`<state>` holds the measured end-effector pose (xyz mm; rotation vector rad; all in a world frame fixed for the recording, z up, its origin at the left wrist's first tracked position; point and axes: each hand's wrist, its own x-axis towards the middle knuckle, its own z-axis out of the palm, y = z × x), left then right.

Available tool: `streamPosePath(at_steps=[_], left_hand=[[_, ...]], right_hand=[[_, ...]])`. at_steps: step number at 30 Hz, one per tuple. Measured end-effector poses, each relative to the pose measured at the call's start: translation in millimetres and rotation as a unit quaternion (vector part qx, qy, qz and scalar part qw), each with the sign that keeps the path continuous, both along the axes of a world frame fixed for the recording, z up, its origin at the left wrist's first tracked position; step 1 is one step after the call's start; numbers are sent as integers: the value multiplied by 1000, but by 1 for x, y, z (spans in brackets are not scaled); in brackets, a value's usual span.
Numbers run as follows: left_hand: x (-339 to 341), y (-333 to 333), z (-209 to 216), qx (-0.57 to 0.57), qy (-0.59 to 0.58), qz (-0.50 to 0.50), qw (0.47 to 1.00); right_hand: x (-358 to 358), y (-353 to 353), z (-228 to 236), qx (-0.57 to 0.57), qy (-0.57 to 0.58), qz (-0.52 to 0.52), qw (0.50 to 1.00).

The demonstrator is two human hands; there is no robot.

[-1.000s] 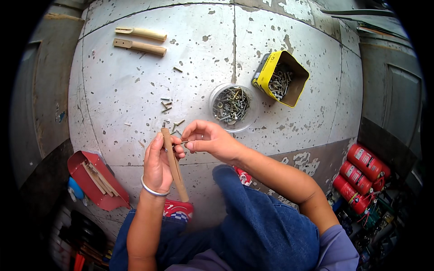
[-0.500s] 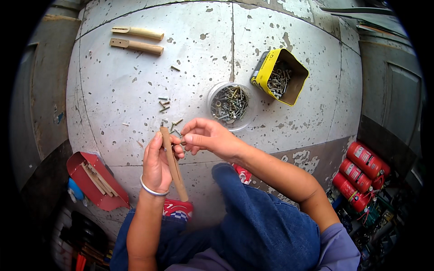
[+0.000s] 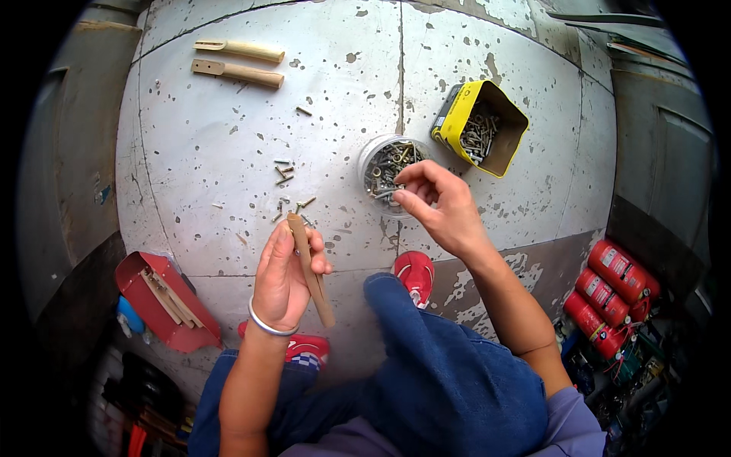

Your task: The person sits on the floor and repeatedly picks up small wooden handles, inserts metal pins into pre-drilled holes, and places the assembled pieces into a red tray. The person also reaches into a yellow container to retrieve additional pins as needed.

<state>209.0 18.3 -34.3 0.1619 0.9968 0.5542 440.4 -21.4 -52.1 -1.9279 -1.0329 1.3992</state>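
My left hand [image 3: 283,278], wearing a white bangle at the wrist, is closed around a slotted wooden handle [image 3: 311,268]. The handle is held tilted, its narrow upper end near the loose bolts. My right hand [image 3: 442,207] is at the rim of a round clear tub [image 3: 364,192] filled with bolts, nuts and other small metal fasteners [image 3: 390,164]. Its thumb and forefinger are curved and apart over the fasteners; nothing can be made out between them. Several loose bolts [image 3: 284,175] lie on the floor beyond my left hand.
Two wooden handles [image 3: 240,74] lie at the far left. A yellow open tin [image 3: 459,122] of bolts stands right of the tub. At left, a red dustpan-like scoop [image 3: 175,335] holds wooden pieces. Red fire extinguishers [image 3: 601,293] lie at right. My red shoes [image 3: 415,276] are nearby.
My right hand has left the wooden handle and moved right and away from me to the tub. My left hand still holds the handle, shifted slightly right in the picture.
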Motion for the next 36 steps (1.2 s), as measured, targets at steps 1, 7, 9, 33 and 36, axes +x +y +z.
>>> streamPosePath(at_steps=[1,7,9,33,36], left_hand=[[-3,-1,-2,-4,-38,-8,999],[2,2,2,-93,-98,20,991],[-2,-1,-1,-103,-114,25,988],[2,-14,-1,-24,-44,9,999],[3,-14,-3,-24,-50,4,998]], right_hand=[[3,-1,0,24,-84,-7,996],[-28,6,2,-61,438,-146,885],[-37,9,6,-101,467,-130,869],[-60,16,18,0,340,-113,934],[-61,14,19,3,339,-119,933]])
